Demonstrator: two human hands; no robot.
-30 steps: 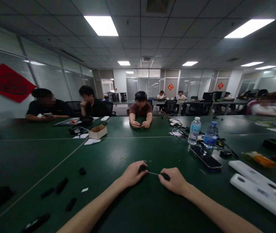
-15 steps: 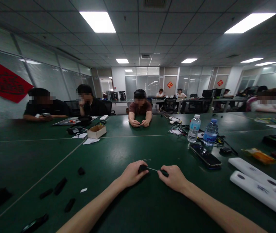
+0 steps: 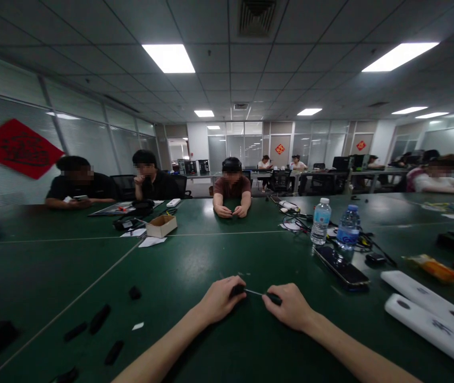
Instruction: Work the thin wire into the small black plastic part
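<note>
Both my hands rest on the dark green table (image 3: 195, 266) close in front of me. My left hand (image 3: 221, 300) is closed around a small black part (image 3: 236, 291). My right hand (image 3: 289, 306) pinches a thin screwdriver (image 3: 267, 295) by its black handle. The fine metal shaft runs left from my right hand and its tip meets the black part. Several small black pieces (image 3: 99, 318) lie loose on the table to the left of my hands, with a small white scrap (image 3: 139, 325) among them.
A phone (image 3: 341, 268), two water bottles (image 3: 320, 221), cables and two long white cases (image 3: 434, 327) lie to the right. A cardboard box (image 3: 162, 225) and papers sit further back. A person (image 3: 232, 194) sits opposite, others at the left and far right.
The view has tilted up slightly, so my hands sit a little lower in the picture. My grip on the black part and screwdriver is the same, hands slightly closer together.
</note>
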